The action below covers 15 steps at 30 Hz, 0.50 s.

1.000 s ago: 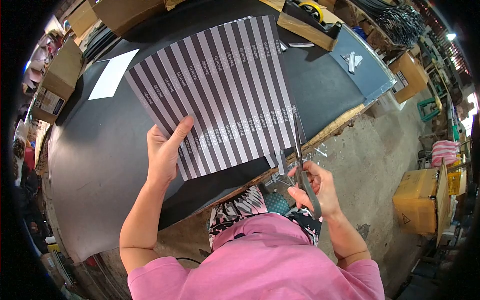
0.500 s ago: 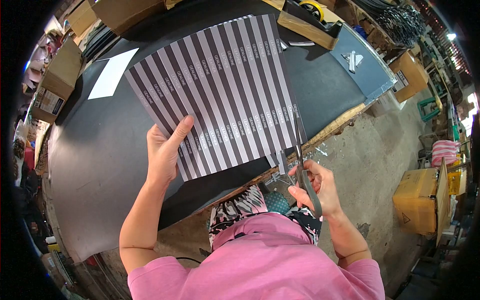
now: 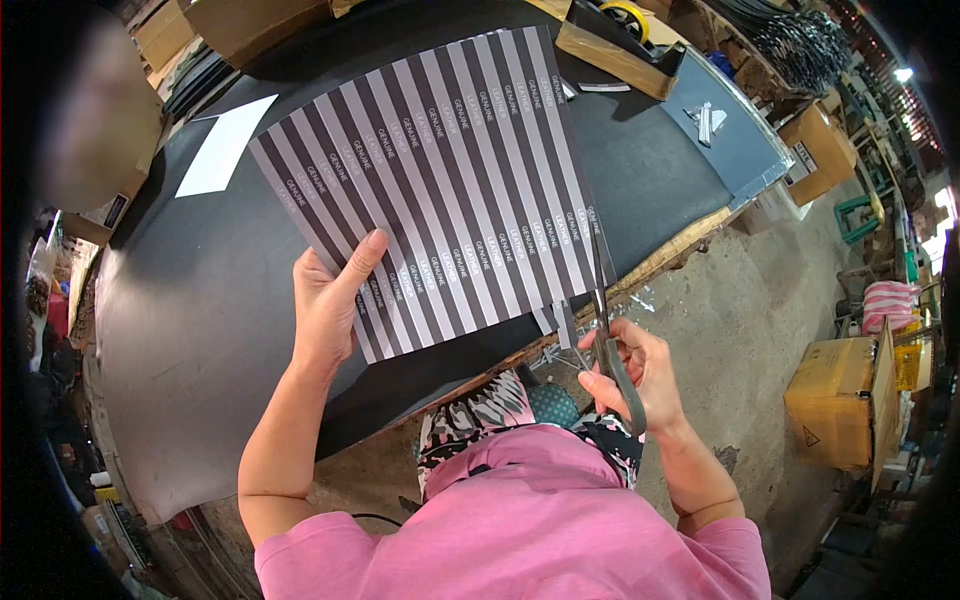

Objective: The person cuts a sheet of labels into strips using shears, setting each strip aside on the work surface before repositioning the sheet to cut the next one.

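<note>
A sheet [image 3: 450, 190] with dark and light stripes, printed "GENUINE LEATHER", is held up over the black tabletop. My left hand [image 3: 335, 295] grips its lower left edge, thumb on the front and the other fingers hidden behind. My right hand [image 3: 635, 375] is closed round the dark handles of scissors [image 3: 618, 378]. Their blades point up along the sheet's right side, at the outermost dark stripe. Narrow strips [image 3: 563, 325] hang below the sheet's lower right edge, beside the scissors.
On the black table [image 3: 180, 350] lies a white sheet of paper [image 3: 225, 145]. A tape dispenser [image 3: 620, 45] and small cut scraps [image 3: 708, 122] are at the far right. Cardboard boxes [image 3: 830, 400] stand on the floor to the right. A blurred patch covers the upper left.
The scissors and my right hand have shifted very slightly at the sheet's right edge. A blurred shape has appeared at the upper left. My left hand stays put.
</note>
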Tool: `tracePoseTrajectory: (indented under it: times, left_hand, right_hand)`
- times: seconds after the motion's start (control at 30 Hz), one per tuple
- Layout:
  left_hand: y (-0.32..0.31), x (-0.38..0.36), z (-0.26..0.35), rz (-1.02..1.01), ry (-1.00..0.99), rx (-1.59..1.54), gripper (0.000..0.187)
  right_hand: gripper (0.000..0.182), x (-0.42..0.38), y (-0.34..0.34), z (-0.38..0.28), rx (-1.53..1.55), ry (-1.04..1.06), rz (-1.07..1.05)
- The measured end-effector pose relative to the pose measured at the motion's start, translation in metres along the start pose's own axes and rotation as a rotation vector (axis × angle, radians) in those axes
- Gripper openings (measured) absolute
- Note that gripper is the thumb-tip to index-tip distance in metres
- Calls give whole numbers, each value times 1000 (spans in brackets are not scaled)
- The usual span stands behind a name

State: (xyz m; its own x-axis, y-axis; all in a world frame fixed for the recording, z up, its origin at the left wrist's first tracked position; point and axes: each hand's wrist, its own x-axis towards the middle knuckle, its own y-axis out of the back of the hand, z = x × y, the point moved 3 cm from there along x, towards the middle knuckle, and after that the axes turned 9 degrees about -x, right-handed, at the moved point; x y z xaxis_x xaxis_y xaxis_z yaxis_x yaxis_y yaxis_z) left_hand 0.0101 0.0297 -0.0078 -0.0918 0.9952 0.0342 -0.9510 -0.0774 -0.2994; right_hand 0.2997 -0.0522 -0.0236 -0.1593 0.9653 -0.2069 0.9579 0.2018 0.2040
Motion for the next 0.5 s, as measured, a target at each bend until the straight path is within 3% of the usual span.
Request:
tracePoseTrajectory:
  times: [0.5]
  left_hand:
    - [-1, 1, 1, 4, 75, -57, 27]
  right_hand:
    - [30, 0, 0, -3, 4, 26, 35]
